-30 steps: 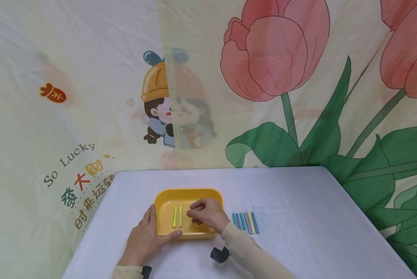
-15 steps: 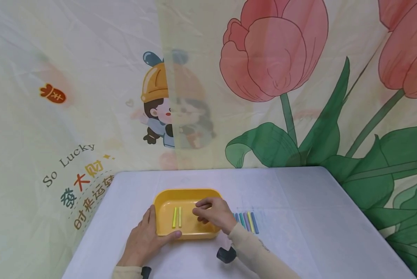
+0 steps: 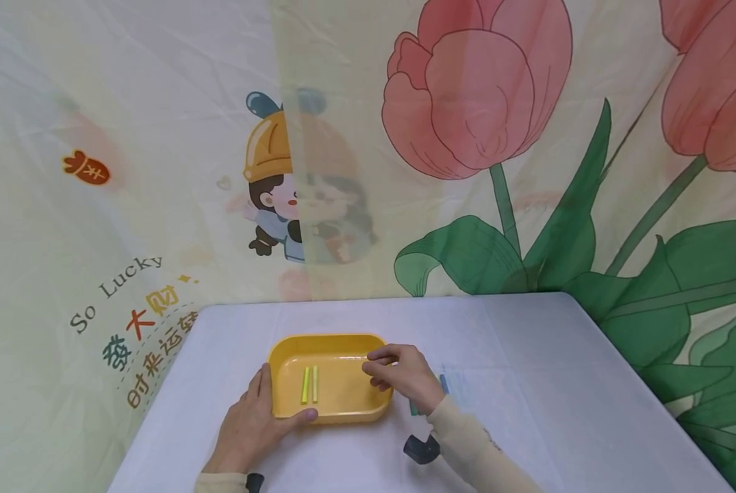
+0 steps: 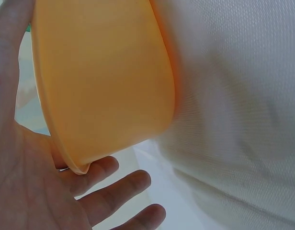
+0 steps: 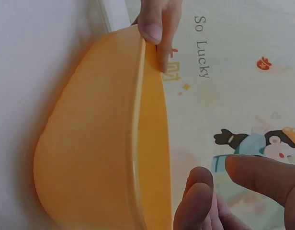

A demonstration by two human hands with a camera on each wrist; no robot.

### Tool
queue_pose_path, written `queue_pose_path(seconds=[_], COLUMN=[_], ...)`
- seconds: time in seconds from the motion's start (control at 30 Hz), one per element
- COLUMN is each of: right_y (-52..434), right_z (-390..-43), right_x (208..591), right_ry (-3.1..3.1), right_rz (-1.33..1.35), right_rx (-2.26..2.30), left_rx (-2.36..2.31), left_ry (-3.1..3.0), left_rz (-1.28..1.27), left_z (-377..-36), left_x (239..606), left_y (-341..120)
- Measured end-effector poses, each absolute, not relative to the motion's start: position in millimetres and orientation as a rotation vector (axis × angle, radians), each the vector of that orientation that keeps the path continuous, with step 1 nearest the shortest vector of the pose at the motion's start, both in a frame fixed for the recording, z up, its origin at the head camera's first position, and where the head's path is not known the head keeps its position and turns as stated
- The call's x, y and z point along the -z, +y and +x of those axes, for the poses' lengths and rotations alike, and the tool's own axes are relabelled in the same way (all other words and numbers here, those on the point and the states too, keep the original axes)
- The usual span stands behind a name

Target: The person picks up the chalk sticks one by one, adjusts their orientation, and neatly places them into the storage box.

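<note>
My left hand [image 3: 249, 423] holds the near-left corner of a yellow plastic tray [image 3: 349, 400]. Its thumb lies over the near rim and its fingers run along the left side; the left wrist view has several fingers spread beneath the rim. Inside the tray, toward the left, lie two yellow chalk sticks [image 3: 306, 385], side by side. Over the tray's right rim hovers my right hand [image 3: 402, 373], its fingers loosely bent. In the right wrist view thumb and fingertips [image 5: 198, 191] stand apart with nothing between them.
To the right of the tray, chalk sticks [image 3: 444, 383] lie on the table, mostly hidden by my right hand. Bluish smudges mark the white tablecloth [image 3: 515, 383] there. A printed curtain [image 3: 343, 137] hangs behind the table.
My right hand has moved rightward from above the tray's middle to its right rim, covering most of the chalk sticks on the table. The left hand stays at the tray.
</note>
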State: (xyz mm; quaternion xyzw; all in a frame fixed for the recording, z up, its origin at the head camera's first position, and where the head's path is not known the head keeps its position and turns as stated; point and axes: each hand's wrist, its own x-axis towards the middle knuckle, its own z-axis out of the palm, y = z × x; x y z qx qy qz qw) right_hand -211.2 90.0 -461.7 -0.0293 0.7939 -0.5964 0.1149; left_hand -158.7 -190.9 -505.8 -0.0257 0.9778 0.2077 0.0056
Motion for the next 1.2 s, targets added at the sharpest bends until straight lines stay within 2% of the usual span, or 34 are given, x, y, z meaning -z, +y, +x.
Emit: queue_pose_path(seconds=[0.23, 0.83, 1.2], right_y=[114, 175, 206], right_z=[-211, -218, -214], right_x=[457, 489, 512], right_ry=[2.381, 2.534, 2.758], right_rz=[-0.068, 0.373, 0.361], right_rx=[1.755, 1.659, 1.374], left_rx=[-0.649, -0.652, -0.652], left_ry=[3.064, 3.053, 3.067], left_rz=[-0.077, -0.092, -0.075], left_z=[-158, -160, -159], left_x=[507, 505, 507], left_y=[-193, -190, -191])
